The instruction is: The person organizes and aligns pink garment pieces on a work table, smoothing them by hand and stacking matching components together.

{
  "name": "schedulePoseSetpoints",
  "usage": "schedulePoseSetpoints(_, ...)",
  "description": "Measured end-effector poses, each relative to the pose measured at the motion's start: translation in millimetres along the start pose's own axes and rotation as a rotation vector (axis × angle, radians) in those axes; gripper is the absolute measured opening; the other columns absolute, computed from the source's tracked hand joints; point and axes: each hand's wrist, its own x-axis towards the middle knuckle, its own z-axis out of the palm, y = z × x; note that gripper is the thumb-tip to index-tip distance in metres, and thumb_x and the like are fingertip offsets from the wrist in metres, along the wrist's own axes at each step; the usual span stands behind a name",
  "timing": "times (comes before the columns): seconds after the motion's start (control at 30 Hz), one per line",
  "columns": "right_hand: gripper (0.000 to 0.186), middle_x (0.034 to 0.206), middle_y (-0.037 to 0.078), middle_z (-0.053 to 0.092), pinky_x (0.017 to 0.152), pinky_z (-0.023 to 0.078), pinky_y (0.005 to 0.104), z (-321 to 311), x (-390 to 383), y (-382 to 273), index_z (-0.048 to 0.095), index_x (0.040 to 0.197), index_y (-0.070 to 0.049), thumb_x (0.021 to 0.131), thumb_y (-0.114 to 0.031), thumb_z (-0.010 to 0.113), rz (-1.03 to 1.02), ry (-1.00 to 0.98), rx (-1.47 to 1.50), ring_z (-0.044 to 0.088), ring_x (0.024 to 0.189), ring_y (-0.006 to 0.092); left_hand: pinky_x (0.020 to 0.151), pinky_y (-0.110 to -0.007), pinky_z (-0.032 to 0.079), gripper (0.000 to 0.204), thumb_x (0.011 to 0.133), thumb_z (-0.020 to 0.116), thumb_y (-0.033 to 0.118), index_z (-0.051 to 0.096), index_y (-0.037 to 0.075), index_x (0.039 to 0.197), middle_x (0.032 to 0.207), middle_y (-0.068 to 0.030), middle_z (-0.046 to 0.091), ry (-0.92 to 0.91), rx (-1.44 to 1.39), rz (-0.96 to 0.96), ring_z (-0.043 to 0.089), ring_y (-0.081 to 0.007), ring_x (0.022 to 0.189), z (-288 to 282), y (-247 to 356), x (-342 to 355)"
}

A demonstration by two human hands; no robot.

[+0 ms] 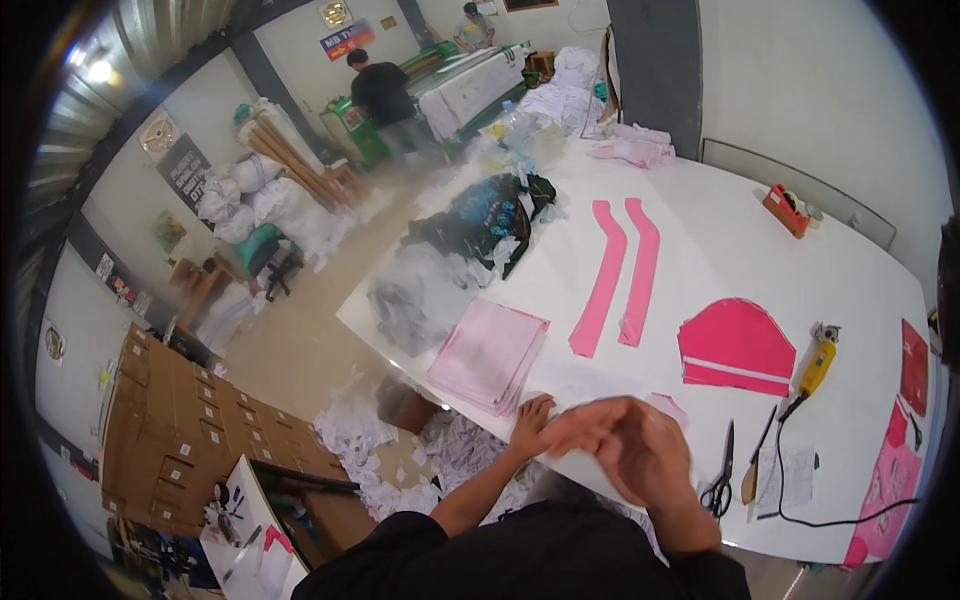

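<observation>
My left hand (531, 426) lies at the near table edge, fingers apart, just below a stack of pale pink fabric pieces (490, 352). Raised over the edge beside it is my right hand (640, 450), its fingers curved, a little blurred, with nothing visible in them. Partly behind that hand lies a small pale pink piece (668, 405). Two long pink fabric strips (598, 290) rest farther up the white table (720, 240). A domed bright pink panel (737, 335) with a pale band lies to the right. Black scissors (719, 490) sit right of my right hand.
A yellow electric cutter (820, 365) trails a black cord (790, 500). A tape dispenser (786, 210) stands at the far right. Dark fabric (490, 215) and grey plastic (415, 300) heap at the left edge. Cardboard boxes (190, 430) stand left; two people work behind.
</observation>
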Motion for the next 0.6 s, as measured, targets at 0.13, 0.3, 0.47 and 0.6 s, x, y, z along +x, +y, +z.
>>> schedulePoseSetpoints(0.13,0.074,0.125,0.039,0.063,0.103,0.049,0.0528,75,-15,-33,0.054,0.132,0.015,0.108,-0.054,0.041,0.053,-0.285,0.308,0.066,0.112,0.0434,0.108,-0.050,0.039,0.037,0.093,0.068,0.023,0.058,0.002,0.122,0.136,-0.0163,0.057,-0.058,-0.005,0.004,0.052,-0.0380,0.127,-13,27,14)
schedulePoseSetpoints(0.3,0.082,0.125,0.038,0.063,0.101,0.050,0.0505,113,-19,-24,0.050,0.135,0.019,0.102,-0.057,0.050,-0.171,-0.358,0.441,0.066,0.113,0.0432,0.108,-0.050,0.040,0.038,0.093,0.069,0.021,0.057,0.002,0.123,0.136,-0.0172,0.057,-0.025,0.019,0.039,0.052,-0.0384,0.127,-23,17,19)
schedulePoseSetpoints(0.47,0.093,0.126,0.037,0.063,0.099,0.052,0.0483,130,-23,-13,0.046,0.138,0.022,0.097,-0.060,0.059,-0.439,-0.285,0.479,0.066,0.113,0.0431,0.107,-0.050,0.041,0.038,0.090,0.072,0.017,0.058,0.002,0.122,0.133,-0.0201,0.060,0.073,-0.064,0.130,0.055,-0.0387,0.125,10,-1,11)
schedulePoseSetpoints(0.6,0.102,0.126,0.037,0.062,0.098,0.054,0.0464,137,-17,1,0.043,0.140,0.025,0.093,-0.062,0.066,-0.695,-0.240,0.442,0.066,0.114,0.0430,0.108,-0.051,0.041,0.034,0.089,0.071,0.012,0.060,0.001,0.119,0.130,-0.0217,0.062,0.061,-0.041,0.089,0.056,-0.0398,0.124,-1,8,6)
